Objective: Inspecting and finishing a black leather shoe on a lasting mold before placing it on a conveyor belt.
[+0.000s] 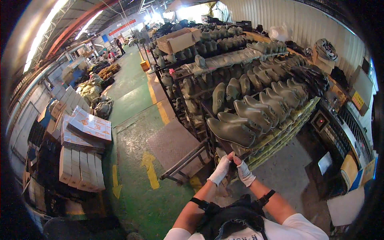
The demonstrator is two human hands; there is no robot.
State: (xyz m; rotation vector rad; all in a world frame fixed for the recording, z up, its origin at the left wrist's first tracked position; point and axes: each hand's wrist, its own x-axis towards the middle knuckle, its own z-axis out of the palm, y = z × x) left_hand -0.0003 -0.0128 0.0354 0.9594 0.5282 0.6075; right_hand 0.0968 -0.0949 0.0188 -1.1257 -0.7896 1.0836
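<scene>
Below the front edge of the rack, both gloved hands meet: left hand and right hand pinch a small dark piece, too small to identify, just under the nearest grey shoe last. Stacked cartons stand well apart on the green floor.

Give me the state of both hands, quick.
Left hand: gloved, grip closed on a small dark thing, unclear what.
Right hand: gloved, closed on the same thing.
</scene>
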